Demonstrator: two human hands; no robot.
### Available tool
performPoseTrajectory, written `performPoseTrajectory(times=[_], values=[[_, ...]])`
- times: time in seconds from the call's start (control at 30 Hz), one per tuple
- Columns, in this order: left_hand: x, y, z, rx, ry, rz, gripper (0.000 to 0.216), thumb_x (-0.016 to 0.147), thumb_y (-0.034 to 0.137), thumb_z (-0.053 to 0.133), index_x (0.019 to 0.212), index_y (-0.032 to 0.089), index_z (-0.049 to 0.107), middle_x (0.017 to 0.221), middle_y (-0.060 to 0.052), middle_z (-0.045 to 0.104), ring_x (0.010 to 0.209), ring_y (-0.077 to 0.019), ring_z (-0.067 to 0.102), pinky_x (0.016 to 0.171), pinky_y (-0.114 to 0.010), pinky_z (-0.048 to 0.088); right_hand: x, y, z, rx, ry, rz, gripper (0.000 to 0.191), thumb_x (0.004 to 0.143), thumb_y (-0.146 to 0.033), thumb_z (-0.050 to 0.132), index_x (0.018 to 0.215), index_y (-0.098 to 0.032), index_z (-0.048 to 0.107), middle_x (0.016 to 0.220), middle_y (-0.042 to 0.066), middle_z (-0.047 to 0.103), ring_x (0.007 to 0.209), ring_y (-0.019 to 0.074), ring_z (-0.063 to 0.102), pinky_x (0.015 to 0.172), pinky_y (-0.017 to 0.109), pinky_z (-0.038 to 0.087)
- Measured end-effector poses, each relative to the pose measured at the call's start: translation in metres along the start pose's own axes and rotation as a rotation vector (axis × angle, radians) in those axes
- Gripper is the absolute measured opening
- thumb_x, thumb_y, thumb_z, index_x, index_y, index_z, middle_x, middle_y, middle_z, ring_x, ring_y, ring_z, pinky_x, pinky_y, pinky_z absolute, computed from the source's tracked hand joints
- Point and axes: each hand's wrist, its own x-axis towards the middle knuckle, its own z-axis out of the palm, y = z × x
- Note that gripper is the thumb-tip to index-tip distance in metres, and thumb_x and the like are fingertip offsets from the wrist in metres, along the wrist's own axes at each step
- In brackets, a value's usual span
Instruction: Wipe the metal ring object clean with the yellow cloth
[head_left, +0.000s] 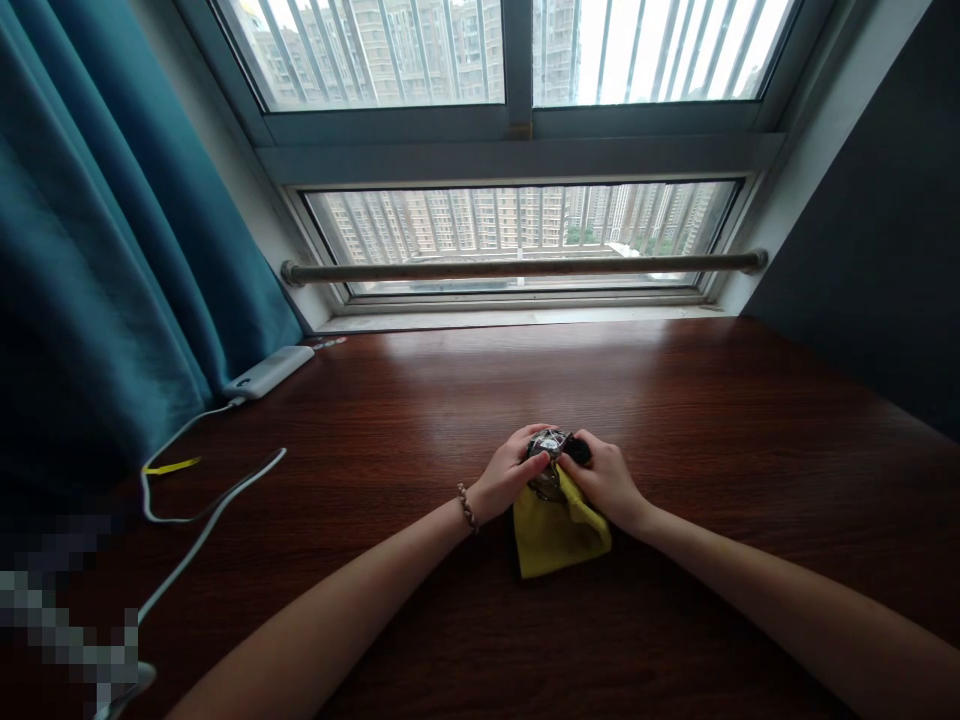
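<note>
**Both hands closed on one small object, centre of table**

Position: the small shiny object (550, 455) sits between your two hands, just above the wooden table (712, 400), at the middle of its near half. It is straight ahead of you, with neither hand nearer: both touch it.

Left hand (508, 478): the fingers curl in from the left, with the tips on the object's upper left. The grip is closed, with no gap visible between fingers and object. The wrist is low and wears a bead bracelet (467, 507).

Right hand (609, 480): the fingers close in from the right, with the tips on a dark part at the object's right edge. It reads as a pinch, not a full fist.

Axis: the object looks roundish. With the dark part it runs left to right, from one set of fingertips to the other. Finer detail is too small to tell.

Yellow cloth (559, 535): it is under the object and trails toward you between your wrists, flat on the table. Whether a finger also pins it, you cannot tell.

Forearms: they converge in a V, roughly symmetric.

Surroundings: a white power bank (268, 372) with its cable (217, 500) lies well apart at far left, beside the teal curtain (112, 250).
</note>
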Motion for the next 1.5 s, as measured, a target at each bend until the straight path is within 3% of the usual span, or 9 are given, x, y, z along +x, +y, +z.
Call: performPoseTrajectory(times=[0.17,0.3,0.53,0.8,1.0,1.1,1.17,1.33,1.5], values=[[-0.004,0.0,0.007,-0.039,-0.082,0.072,0.101,0.051,0.038,0.08,0.132,0.018,0.024,0.128,-0.014,0.041,0.116,-0.0284,0.043,0.101,-0.04,0.033,0.0,0.001,0.0,-0.032,0.016,-0.014,0.034,0.084,-0.047,0.046,0.073,-0.015,0.05,0.066,0.002,0.055,0.058,0.0147,0.048,0.055,0.026,0.03],[-0.005,0.005,0.009,-0.088,-0.039,0.089,0.112,0.049,0.023,0.082,0.134,0.024,0.008,0.128,-0.014,0.038,0.115,-0.0271,0.044,0.099,-0.041,0.035,0.0,0.0,-0.001,-0.01,0.023,-0.016,0.041,0.085,-0.051,0.044,0.07,-0.014,0.053,0.064,0.002,0.055,0.057,0.0136,0.048,0.055,0.025,0.03],[-0.003,0.002,0.007,-0.255,0.016,0.004,0.079,0.054,0.02,0.079,0.118,0.021,0.033,0.113,-0.009,0.05,0.101,-0.0214,0.052,0.085,-0.031,0.044,0.002,0.001,-0.003,0.028,0.041,0.013,0.05,0.086,-0.053,0.043,0.057,-0.013,0.052,0.054,0.001,0.049,0.051,0.0106,0.042,0.051,0.024,0.027],[0.0,0.011,0.001,-0.207,-0.03,-0.015,0.054,0.066,0.044,0.068,0.107,0.011,0.055,0.123,-0.013,0.041,0.107,-0.0276,0.047,0.09,-0.033,0.04,-0.003,-0.004,-0.005,0.02,-0.022,0.007,0.032,0.079,-0.047,0.057,0.078,-0.015,0.059,0.069,-0.001,0.058,0.061,0.0123,0.05,0.055,0.022,0.033],[-0.001,-0.002,0.002,-0.133,-0.045,-0.007,0.066,0.079,0.06,0.043,0.125,0.013,0.037,0.126,-0.015,0.04,0.114,-0.0285,0.041,0.099,-0.041,0.033,0.003,0.002,-0.001,-0.037,-0.015,-0.009,0.04,0.083,-0.051,0.048,0.067,-0.014,0.052,0.063,0.001,0.054,0.058,0.0127,0.048,0.055,0.024,0.03],[-0.004,-0.006,0.004,-0.076,-0.057,0.06,0.089,0.064,0.054,0.066,0.131,0.017,0.022,0.132,-0.017,0.031,0.117,-0.0296,0.039,0.099,-0.04,0.033,0.005,0.005,0.0,-0.048,0.013,0.001,0.045,0.083,-0.053,0.045,0.062,-0.014,0.05,0.059,0.001,0.052,0.054,0.0118,0.045,0.053,0.025,0.027],[-0.006,-0.006,0.007,0.001,-0.043,0.068,0.101,0.053,0.039,0.079,0.129,0.02,0.016,0.125,-0.015,0.039,0.11,-0.0274,0.046,0.094,-0.039,0.038,0.005,0.005,0.001,-0.05,0.024,0.011,0.049,0.083,-0.055,0.044,0.057,-0.013,0.048,0.055,0.001,0.049,0.051,0.011,0.042,0.052,0.025,0.025],[-0.008,-0.003,0.01,0.039,0.051,0.053,0.089,0.055,0.028,0.079,0.124,0.021,0.023,0.114,-0.011,0.047,0.101,-0.0241,0.05,0.089,-0.038,0.042,0.006,0.005,-0.001,-0.011,0.027,0.032,0.053,0.082,-0.057,0.045,0.052,-0.013,0.047,0.052,0.001,0.047,0.049,0.0097,0.038,0.051,0.025,0.025],[-0.005,0.001,0.008,-0.205,0.115,-0.013,0.075,0.062,0.026,0.075,0.12,0.019,0.028,0.11,-0.009,0.051,0.098,-0.0201,0.052,0.084,-0.031,0.044,0.004,0.001,-0.005,0.058,0.025,0.062,0.042,0.082,-0.052,0.05,0.064,-0.014,0.055,0.06,0.0,0.053,0.055,0.0109,0.044,0.051,0.023,0.03]])
